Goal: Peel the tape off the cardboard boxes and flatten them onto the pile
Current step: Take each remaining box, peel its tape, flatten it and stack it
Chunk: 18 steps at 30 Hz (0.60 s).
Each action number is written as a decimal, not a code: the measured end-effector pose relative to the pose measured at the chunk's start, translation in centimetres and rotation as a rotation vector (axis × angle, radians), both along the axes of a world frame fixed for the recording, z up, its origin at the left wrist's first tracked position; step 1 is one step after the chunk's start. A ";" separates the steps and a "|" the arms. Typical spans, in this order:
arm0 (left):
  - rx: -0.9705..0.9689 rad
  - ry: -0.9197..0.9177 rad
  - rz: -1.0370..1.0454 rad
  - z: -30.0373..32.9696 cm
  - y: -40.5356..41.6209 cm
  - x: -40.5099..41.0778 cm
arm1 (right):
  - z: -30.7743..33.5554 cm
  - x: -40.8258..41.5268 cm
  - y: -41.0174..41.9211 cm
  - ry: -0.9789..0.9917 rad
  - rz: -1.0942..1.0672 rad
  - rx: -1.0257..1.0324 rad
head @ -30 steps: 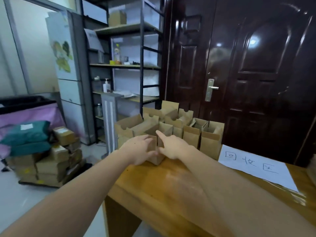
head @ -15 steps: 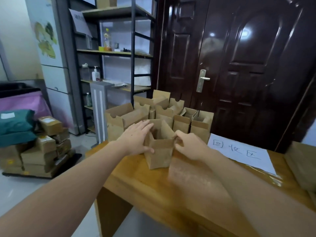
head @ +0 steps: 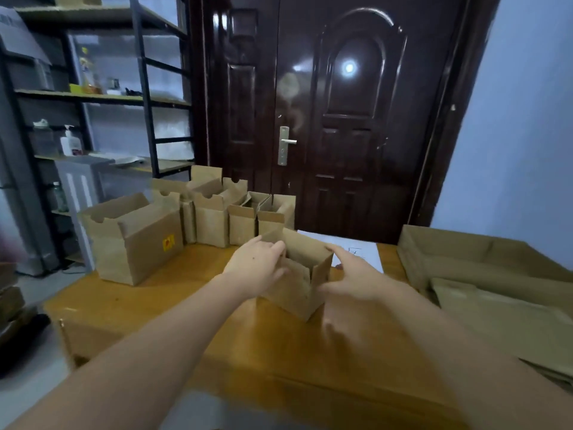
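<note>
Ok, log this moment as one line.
step: box pulled out | left hand: gripping small box rim | right hand: touching its right side | pile: right | tape: unseen

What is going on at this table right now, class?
A person is working through cardboard boxes on a wooden table. Both hands are on one small open box near the middle: the left hand grips its left wall, the right hand lies against its right side. The box is not yet flattened. More open boxes stand behind it by the door, and flattened cardboard lies at the right.
</note>
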<state>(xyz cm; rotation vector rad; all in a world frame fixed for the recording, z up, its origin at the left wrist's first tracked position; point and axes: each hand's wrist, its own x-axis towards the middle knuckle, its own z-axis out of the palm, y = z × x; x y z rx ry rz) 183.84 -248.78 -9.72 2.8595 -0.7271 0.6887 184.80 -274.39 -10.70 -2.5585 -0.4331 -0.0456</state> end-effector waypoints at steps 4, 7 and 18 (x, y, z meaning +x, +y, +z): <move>-0.048 0.029 -0.008 -0.8 -5.2 -0.9 | -1.3 -1.8 -3.3 0.014 -0.052 0.210; -0.042 0.044 -0.061 -1.5 -7.8 -1.0 | -2.4 -2.5 -4.7 -0.066 -0.087 0.271; -0.205 0.043 -0.054 -1.9 -4.3 1.2 | -3.2 -2.7 -8.6 0.027 -0.209 0.383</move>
